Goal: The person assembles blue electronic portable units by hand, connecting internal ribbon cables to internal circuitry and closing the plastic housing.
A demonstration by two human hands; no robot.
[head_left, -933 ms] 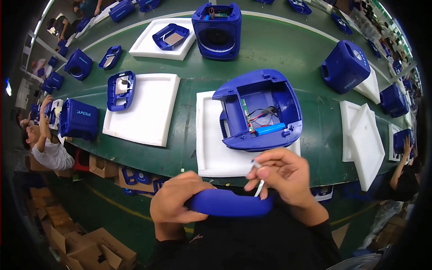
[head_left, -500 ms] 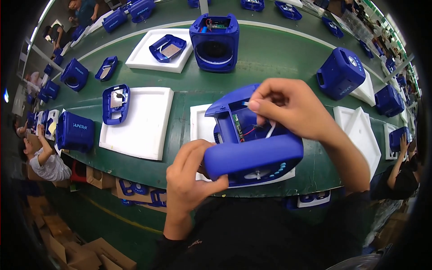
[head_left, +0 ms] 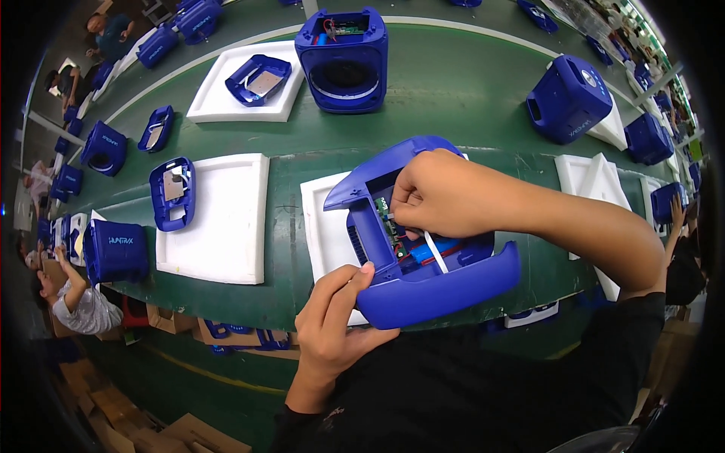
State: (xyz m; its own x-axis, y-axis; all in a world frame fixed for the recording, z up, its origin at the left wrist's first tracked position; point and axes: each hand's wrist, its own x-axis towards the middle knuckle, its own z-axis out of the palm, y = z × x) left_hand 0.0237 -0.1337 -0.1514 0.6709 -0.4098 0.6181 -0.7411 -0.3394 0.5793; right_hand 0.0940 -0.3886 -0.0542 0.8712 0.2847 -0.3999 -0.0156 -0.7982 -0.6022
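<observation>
In front of me, on a white foam tray (head_left: 321, 245), a blue speaker housing (head_left: 362, 189) has its top bay uncovered. A green circuit board (head_left: 393, 238), a blue battery-like cylinder (head_left: 436, 251) and red wires show inside. My left hand (head_left: 332, 325) is closed on the left end of the blue top cover (head_left: 445, 293), tilted along the housing's near side. From the cover a white flat cable (head_left: 436, 251) runs up to my right hand (head_left: 442, 192). That hand's fingers are pinched on the cable's end beside the board; the fingertips are partly hidden.
Further off stand an uncovered blue speaker (head_left: 343, 75) and a closed one (head_left: 572, 102). Loose covers lie on the green bench, one (head_left: 172, 194) overlapping a white foam tray (head_left: 215, 219). Co-workers sit on both sides. Cardboard boxes (head_left: 200, 434) lie on the floor at lower left.
My right hand has brought the cable end down and left to the circuit board. The top cover has tilted, so its buttons and knob no longer show. The view has shifted slightly.
</observation>
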